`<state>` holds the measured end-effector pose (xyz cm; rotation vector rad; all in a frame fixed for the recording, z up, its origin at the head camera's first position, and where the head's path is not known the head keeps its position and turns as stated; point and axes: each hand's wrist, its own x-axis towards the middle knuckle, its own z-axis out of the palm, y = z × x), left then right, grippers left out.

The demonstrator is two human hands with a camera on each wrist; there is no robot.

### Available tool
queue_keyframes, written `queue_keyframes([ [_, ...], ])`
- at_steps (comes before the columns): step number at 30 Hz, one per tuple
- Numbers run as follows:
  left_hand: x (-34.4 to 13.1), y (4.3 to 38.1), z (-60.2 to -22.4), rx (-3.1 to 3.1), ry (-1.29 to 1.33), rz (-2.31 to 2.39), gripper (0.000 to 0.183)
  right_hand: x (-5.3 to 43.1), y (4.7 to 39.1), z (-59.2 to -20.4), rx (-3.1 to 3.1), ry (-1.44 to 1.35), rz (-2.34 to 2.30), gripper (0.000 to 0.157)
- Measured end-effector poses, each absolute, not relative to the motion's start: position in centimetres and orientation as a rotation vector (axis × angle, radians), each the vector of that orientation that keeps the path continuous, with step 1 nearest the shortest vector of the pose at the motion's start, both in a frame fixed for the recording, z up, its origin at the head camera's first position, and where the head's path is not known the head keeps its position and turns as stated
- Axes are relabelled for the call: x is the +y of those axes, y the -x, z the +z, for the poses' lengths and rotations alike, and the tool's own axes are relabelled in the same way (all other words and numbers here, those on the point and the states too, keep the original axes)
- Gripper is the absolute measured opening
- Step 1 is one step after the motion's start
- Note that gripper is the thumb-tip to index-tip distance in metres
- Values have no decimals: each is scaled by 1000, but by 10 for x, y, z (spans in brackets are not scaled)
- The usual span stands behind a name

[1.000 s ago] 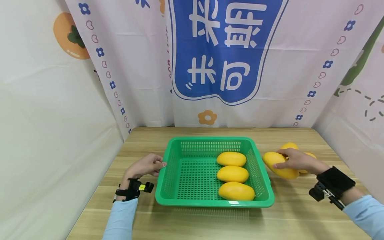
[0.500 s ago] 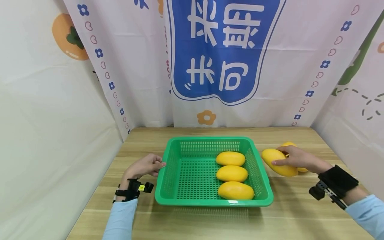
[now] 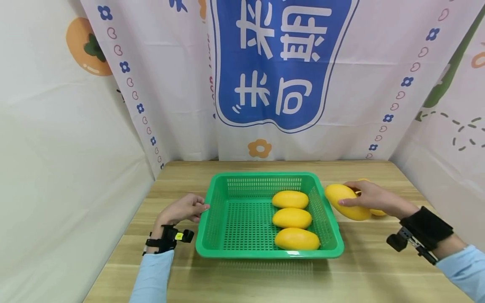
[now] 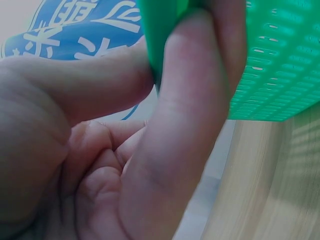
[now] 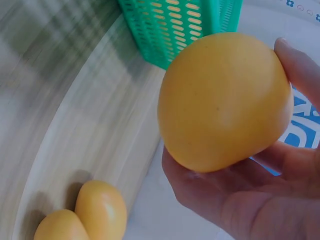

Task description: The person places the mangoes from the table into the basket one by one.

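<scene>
My left hand [image 3: 185,209] pinches the left rim of a green plastic basket [image 3: 242,254], thumb on one side of the rim and fingers on the other in the left wrist view. Three yellow mangoes lie in a column along the basket's right side, the front mango [image 3: 297,239] nearest me. Just off the basket's right rim, my right hand [image 3: 373,198] grips another mango [image 5: 225,102], fingers and thumb around it. In the right wrist view that mango is raised above the table. Part of it is hidden by my fingers.
Two more mangoes [image 5: 101,210] lie on the wooden table [image 3: 379,261] behind my right hand, partly hidden in the head view. A printed cloth [image 3: 182,105] hangs behind the table, with more cloth at both sides.
My right hand has moved left with the mango, bringing it up to the basket's right rim. The left hand keeps its place on the rim.
</scene>
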<state>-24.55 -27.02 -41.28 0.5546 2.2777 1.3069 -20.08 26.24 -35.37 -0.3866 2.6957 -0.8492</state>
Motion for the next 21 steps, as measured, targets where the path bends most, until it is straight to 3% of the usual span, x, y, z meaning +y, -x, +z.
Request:
queue_keyframes([
  [17,-271,245,-413,2250,-542,1328,26,238,197,-338,2680,500,-889,61],
  [21,-270,244,-412,2257,-542,1325,25,230,198,-333,2683,520,-873,64],
])
